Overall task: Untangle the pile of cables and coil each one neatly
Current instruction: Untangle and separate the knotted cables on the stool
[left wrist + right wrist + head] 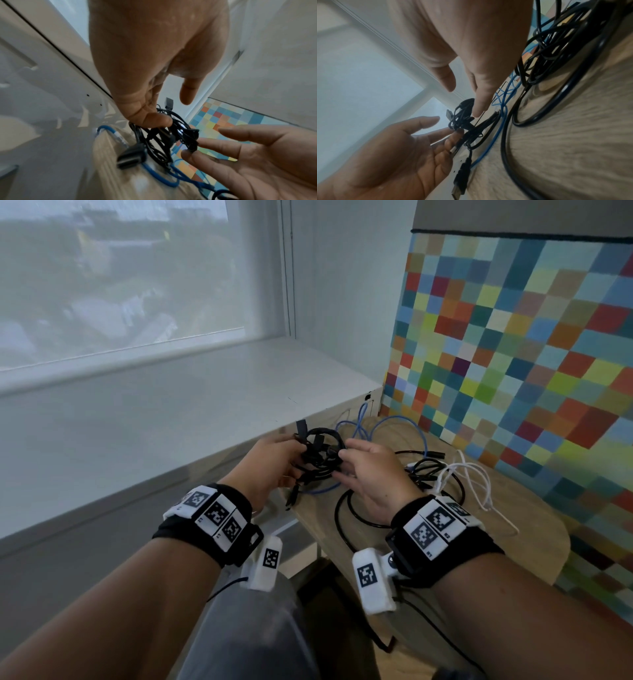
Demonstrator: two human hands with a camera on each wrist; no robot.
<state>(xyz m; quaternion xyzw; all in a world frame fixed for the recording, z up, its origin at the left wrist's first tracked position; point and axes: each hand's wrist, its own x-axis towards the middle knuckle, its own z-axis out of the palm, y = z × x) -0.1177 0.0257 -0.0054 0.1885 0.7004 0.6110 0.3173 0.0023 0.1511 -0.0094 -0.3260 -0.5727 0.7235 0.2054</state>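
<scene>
Beside a white window ledge (212, 392), a pale wooden table (534, 529) carries the cables; a small tangled bundle of thin black cable (318, 451) is raised above its near-left edge, pinched by the left hand (270, 467); the right hand (370, 477), fingers straight and relaxed, touches the bundle; behind lie a blue cable (380, 424), thick black loops (346, 515) and a white cable (479, 484).

Black cable bundle (318, 451), blue cable (363, 422)

Looks like home or office corner: big window (120, 278) ahead of my hands, checkered wall panel (513, 354) right, wooden table (496, 529) beneath.
</scene>
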